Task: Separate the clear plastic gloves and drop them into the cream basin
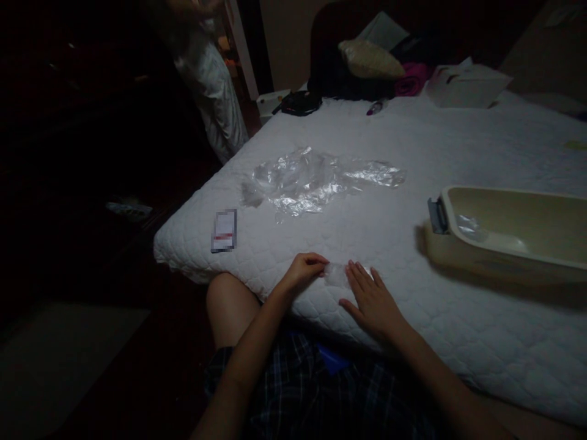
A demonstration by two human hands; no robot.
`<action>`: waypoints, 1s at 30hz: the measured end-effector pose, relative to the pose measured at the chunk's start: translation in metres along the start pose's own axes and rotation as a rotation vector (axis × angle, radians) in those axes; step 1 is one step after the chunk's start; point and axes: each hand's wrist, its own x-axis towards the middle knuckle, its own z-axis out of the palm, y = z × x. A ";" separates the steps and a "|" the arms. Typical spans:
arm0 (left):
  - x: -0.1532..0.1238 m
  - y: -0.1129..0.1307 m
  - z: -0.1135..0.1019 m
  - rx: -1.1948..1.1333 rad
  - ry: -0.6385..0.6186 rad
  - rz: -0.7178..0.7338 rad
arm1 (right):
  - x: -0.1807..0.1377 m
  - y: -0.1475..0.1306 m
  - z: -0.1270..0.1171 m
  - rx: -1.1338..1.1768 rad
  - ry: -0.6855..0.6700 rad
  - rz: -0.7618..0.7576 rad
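At the near edge of the bed, a small piece of clear plastic (336, 274), probably a flattened bag, lies between my hands. My left hand (306, 269) pinches its left end between thumb and fingertips. Flat on its right part rests my right hand (367, 296), fingers stretched out and thumb apart. Farther back, a heap of crumpled clear plastic bags (307, 180) is spread over the white quilted cover. To the right stands a cream plastic bin (499, 253) with a grey latch; some clear plastic lies inside it.
A phone-like object (224, 230), its face blurred, lies at the bed's left. Along the back are a black bag (300, 102), cushions (371, 59), a rolled magenta cloth (411, 80) and a white box (465, 85). A person in light trousers (211, 91) stands beyond the bed's left side.
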 end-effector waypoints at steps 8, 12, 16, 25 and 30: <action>-0.027 0.011 0.003 0.642 0.095 0.535 | 0.001 -0.001 0.004 -0.016 0.024 0.001; -0.031 -0.010 0.019 0.962 -0.266 0.677 | -0.001 0.002 0.004 -0.015 0.019 -0.017; -0.023 -0.027 0.016 1.267 -0.301 0.694 | -0.002 0.006 0.005 -0.008 0.019 -0.020; -0.023 -0.031 0.009 1.586 -0.248 0.780 | -0.013 0.014 0.005 -0.045 0.074 0.105; -0.023 -0.032 0.011 1.565 -0.235 0.786 | -0.016 0.019 0.003 -0.016 0.049 0.116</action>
